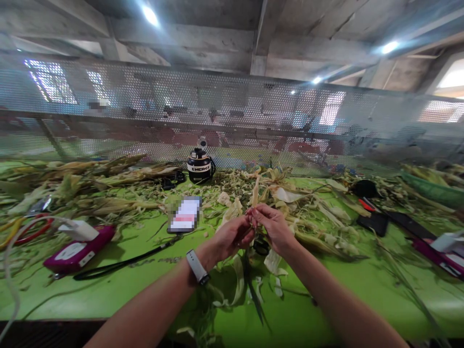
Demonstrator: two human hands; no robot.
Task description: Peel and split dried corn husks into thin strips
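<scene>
Both hands meet over the middle of the green table, fingers pinched together on a pale corn husk strip (256,189) that stands upright from them. My left hand (234,236), with a watch on its wrist, has curled fingers that touch the right fingertips. My right hand (272,224) is closed, thumb and forefinger on the husk. Fingers partly hide where each hand grips. Just below the hands are a black looped item (261,245) and a dark pointed strip (256,302); I cannot tell whether they join. Curled husk scraps (238,280) lie beneath the hands.
Husk piles (119,181) cover the table's far side. A phone (184,215), a black jug (199,166), a purple power strip (79,247) with a plugged-in charger, and a black strap (123,263) lie leftward. Right are a green basket (435,189) and a black phone-like slab (372,223). Perforated mesh (232,111) stands behind.
</scene>
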